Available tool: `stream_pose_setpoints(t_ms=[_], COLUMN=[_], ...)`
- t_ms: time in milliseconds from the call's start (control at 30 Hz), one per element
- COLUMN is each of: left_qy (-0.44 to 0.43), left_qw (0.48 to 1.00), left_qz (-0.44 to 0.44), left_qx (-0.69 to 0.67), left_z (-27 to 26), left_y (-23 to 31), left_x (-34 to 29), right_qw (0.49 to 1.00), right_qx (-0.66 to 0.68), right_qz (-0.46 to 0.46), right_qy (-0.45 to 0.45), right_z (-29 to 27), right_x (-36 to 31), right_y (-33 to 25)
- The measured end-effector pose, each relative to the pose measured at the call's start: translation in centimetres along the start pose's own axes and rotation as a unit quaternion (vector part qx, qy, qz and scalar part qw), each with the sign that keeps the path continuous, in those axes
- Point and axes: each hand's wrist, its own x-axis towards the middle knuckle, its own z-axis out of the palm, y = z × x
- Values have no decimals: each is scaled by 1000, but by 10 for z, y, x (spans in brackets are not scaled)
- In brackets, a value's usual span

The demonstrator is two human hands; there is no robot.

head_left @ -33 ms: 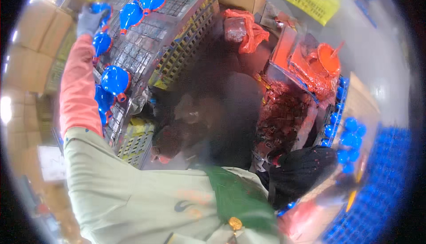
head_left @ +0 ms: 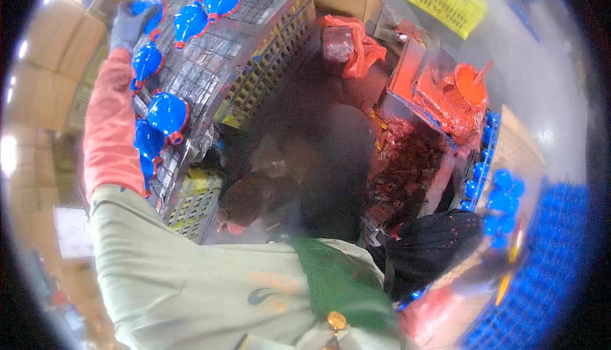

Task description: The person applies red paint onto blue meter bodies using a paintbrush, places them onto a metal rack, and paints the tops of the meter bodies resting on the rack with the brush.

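Little changed: your left hand (head_left: pixel 129 28) grasps the far-left blue piece (head_left: pixel 153 5), unreleased; your right hand (head_left: pixel 482 278), blurred, I cannot tell

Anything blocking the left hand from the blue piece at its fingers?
Nothing visible: the gloved left hand appears to touch that red-rimmed blue piece. The neighbouring blue piece on the mesh rack lies below it in view, not between.
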Motion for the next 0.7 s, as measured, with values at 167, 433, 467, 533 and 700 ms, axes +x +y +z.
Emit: stream_pose_setpoints(t_ms=[167,433,467,533,700], left_qy=[-187,-342,-365,-386,-412], left_qw=[817,625,618,559,536], left_qz=[1,-5,-21,22,105], left_qx=[-545,-702,-696,-734,-729], left_z=[-8,132,140,149,150], left_y=[78,302,326,361,398], left_x=[-58,-313,-345,-388,-446], right_qw=[989,954,951,939,896], right_qx=[-105,178,222,268,159], right_qz=[-85,74,-6,-84,-244], right_qy=[-54,-231,-214,-198,-334], right_z=[26,10,8,-2,-20], right_x=[-30,-86,-91,-97,-100], right_y=[-57,-96,-97,-97,-83])
